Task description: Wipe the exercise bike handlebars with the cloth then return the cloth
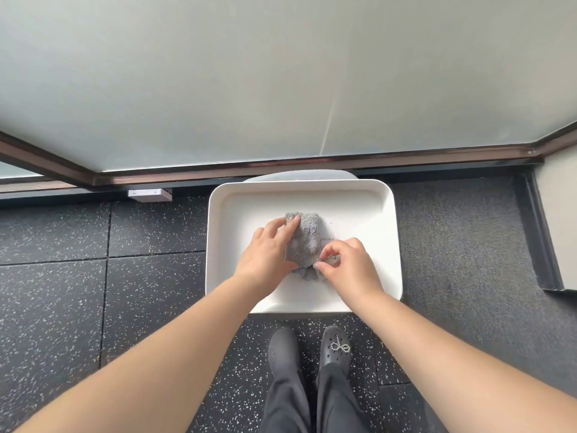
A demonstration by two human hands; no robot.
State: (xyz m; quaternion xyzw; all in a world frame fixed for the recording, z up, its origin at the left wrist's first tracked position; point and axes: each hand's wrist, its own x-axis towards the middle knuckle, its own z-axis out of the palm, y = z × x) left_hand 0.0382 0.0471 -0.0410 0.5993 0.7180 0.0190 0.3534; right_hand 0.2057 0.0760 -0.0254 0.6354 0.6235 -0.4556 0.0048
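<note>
A folded grey cloth lies in the middle of a white tray in front of me. My left hand rests flat on the cloth's left side, its fingers straight and pointing up along the fold. My right hand has its fingers curled at the cloth's near right corner and pinches the edge there. The exercise bike and its handlebars are not in view.
The tray sits on a white stand close to a frosted glass wall with a dark metal base rail. Black speckled rubber floor tiles surround it. My two black shoes stand just below the tray.
</note>
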